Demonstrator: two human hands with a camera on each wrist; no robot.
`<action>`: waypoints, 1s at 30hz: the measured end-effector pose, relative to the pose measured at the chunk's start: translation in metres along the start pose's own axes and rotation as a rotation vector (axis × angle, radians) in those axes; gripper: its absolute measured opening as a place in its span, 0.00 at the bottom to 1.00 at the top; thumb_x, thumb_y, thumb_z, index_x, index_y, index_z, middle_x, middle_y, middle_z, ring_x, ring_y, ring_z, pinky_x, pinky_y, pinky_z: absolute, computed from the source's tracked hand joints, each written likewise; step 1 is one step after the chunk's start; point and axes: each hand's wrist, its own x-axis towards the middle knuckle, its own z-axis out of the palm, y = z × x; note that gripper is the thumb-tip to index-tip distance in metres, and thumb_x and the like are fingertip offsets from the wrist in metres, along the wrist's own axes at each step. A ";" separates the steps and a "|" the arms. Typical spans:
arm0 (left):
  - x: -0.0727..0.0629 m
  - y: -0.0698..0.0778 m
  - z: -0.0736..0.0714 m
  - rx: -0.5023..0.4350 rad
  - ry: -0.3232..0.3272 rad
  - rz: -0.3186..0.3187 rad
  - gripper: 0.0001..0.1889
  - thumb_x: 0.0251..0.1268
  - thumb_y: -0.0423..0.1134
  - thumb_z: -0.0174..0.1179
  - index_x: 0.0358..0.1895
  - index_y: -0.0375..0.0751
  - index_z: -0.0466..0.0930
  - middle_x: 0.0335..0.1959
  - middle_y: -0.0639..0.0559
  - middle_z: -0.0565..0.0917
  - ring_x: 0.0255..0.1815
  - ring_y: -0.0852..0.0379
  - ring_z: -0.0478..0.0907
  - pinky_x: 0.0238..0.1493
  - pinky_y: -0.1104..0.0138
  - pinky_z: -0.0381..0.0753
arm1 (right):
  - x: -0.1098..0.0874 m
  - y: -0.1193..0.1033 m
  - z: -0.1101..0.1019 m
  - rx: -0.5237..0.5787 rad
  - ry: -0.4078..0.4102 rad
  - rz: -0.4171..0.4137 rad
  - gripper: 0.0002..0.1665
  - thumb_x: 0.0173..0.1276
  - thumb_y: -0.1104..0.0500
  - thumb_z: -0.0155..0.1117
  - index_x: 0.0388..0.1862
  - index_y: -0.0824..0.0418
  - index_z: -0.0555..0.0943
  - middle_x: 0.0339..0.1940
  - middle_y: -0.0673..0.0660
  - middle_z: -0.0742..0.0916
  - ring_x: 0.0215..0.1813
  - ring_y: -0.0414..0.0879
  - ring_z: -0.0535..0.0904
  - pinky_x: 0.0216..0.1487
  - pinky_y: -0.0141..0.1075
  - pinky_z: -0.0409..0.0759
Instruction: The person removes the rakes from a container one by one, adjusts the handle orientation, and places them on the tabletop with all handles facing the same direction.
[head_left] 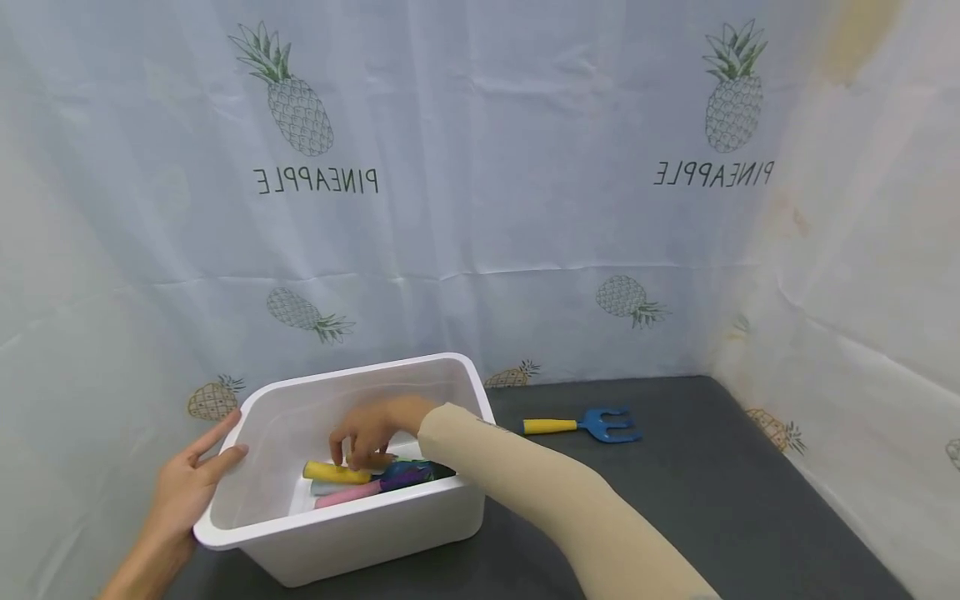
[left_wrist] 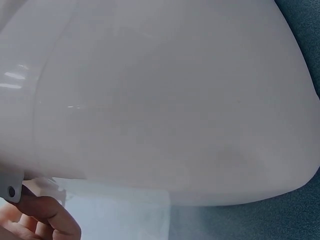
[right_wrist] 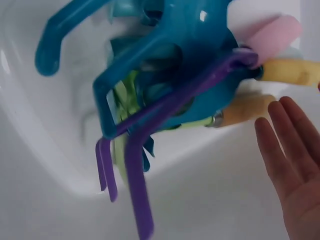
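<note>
A white plastic bin (head_left: 360,550) holds several small garden tools. My left hand (head_left: 183,492) grips its left rim, and in the left wrist view curled fingers (left_wrist: 55,217) show beside the bin wall (left_wrist: 175,100). Inside the bin, my right hand (head_left: 371,429) is over the tool handles with nothing in its grasp. The right wrist view shows its fingers extended beside a wooden handle (right_wrist: 245,110) and a yellow handle (right_wrist: 290,71). A blue hand fork (right_wrist: 200,60) lies across a purple fork (right_wrist: 165,107) with a pink handle (right_wrist: 275,40). Green tool parts are partly hidden beneath them.
Right of the bin, a blue hand fork with a yellow handle (head_left: 551,426) lies on the dark tabletop (head_left: 675,500). A pineapple-print curtain (head_left: 480,208) hangs behind the table and along both sides.
</note>
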 end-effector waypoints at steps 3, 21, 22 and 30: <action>-0.002 0.000 0.000 0.018 0.009 -0.003 0.37 0.76 0.47 0.62 0.82 0.51 0.56 0.61 0.74 0.70 0.36 0.74 0.85 0.36 0.67 0.90 | 0.004 -0.002 0.003 0.058 -0.107 0.032 0.17 0.76 0.60 0.60 0.62 0.53 0.81 0.38 0.49 0.78 0.33 0.46 0.74 0.43 0.37 0.83; -0.003 0.003 0.003 -0.028 0.017 -0.006 0.36 0.76 0.44 0.62 0.82 0.50 0.56 0.43 0.86 0.77 0.35 0.72 0.86 0.35 0.66 0.90 | 0.011 -0.002 0.012 0.081 -0.110 -0.014 0.05 0.73 0.68 0.62 0.44 0.63 0.84 0.40 0.50 0.79 0.34 0.42 0.73 0.33 0.31 0.74; -0.003 0.004 0.003 -0.026 0.018 -0.005 0.36 0.76 0.43 0.61 0.82 0.49 0.56 0.41 0.87 0.77 0.35 0.72 0.86 0.35 0.66 0.90 | 0.011 -0.001 0.013 0.086 -0.100 -0.033 0.04 0.73 0.70 0.62 0.41 0.64 0.82 0.38 0.50 0.79 0.33 0.43 0.72 0.32 0.31 0.73; -0.003 0.004 0.002 -0.031 0.013 0.004 0.36 0.76 0.43 0.61 0.82 0.48 0.56 0.36 0.85 0.80 0.34 0.69 0.87 0.34 0.64 0.90 | 0.013 0.001 0.014 -0.160 0.103 -0.109 0.14 0.67 0.75 0.64 0.29 0.58 0.74 0.29 0.48 0.75 0.30 0.38 0.71 0.28 0.25 0.72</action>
